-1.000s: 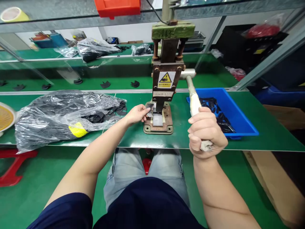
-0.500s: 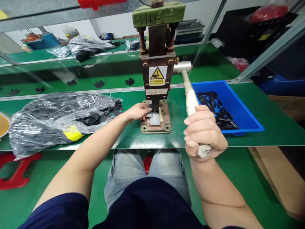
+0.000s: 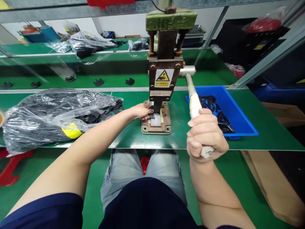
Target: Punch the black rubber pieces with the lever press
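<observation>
My right hand [image 3: 207,135] is wrapped round the cloth-covered lever handle [image 3: 194,103] of a hand press. The press [image 3: 164,76] has a green top block, a warning sign on its front and a rusty base. My left hand [image 3: 143,112] pinches a thin black flat piece [image 3: 152,116] at the left side of the press's lower end. That piece lies partly over a small pale plate [image 3: 156,121] on the base. My fingertips are close beside the dark ram [image 3: 157,106]; whether ram and piece touch, I cannot tell.
Left of the press lies a clear plastic bag [image 3: 54,111] spilling curved black pieces. At the right stands a blue bin [image 3: 240,117] with thin black parts. Several black pieces [image 3: 98,82] lie spaced along the green strip behind. Metal frame bars cross overhead.
The view has shifted slightly, so the press sits a little further right. My left hand still pinches the black piece beside the ram, and my right hand keeps its grip on the lever.
</observation>
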Demonstrator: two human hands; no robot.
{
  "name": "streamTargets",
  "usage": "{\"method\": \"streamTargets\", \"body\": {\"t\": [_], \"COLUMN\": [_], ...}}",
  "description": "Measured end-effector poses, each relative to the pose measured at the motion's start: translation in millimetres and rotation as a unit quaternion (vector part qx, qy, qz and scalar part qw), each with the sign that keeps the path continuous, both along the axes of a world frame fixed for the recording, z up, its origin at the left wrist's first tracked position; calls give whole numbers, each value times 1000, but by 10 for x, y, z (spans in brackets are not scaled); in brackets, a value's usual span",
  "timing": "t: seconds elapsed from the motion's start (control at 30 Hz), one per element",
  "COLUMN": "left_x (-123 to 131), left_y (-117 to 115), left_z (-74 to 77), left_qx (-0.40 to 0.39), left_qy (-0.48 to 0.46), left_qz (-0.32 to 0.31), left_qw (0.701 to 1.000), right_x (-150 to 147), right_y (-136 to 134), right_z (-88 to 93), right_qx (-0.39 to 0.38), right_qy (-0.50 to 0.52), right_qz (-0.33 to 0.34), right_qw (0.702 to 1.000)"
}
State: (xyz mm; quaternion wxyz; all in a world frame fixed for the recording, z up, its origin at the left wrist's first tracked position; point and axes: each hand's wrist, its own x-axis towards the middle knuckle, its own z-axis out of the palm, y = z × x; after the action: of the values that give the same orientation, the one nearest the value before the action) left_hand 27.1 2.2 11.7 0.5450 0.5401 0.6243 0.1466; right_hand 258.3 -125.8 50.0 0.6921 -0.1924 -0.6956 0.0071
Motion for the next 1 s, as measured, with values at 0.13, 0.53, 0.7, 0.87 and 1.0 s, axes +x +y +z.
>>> {"method": "streamTargets", "body": {"t": [0.13, 0.53, 0.7, 0.87, 1.0], "left_x": [18, -1486, -2146, -2250, -2251], "left_y": [-125, -376, -152, -195, -346], "left_z": [-37, -234, -186, -223, -282], "left_qx": [39, 277, 261, 215, 207], "left_qy": [-31, 203, 392, 413, 404], "left_qz": [10, 13, 23, -45, -81], "left_qw": [999, 939, 882, 884, 887], "right_x": [11, -51, -29, 1, -15], "right_y": [-14, 190, 191, 159, 179], "right_z": [28, -66, -75, -67, -84], "right_qx": [-7, 52, 47, 25, 30], "right_qy": [-13, 67, 64, 61, 71], "right_qz": [-10, -17, -19, -18, -17], "right_qw": [1000, 996, 997, 998, 997]}}
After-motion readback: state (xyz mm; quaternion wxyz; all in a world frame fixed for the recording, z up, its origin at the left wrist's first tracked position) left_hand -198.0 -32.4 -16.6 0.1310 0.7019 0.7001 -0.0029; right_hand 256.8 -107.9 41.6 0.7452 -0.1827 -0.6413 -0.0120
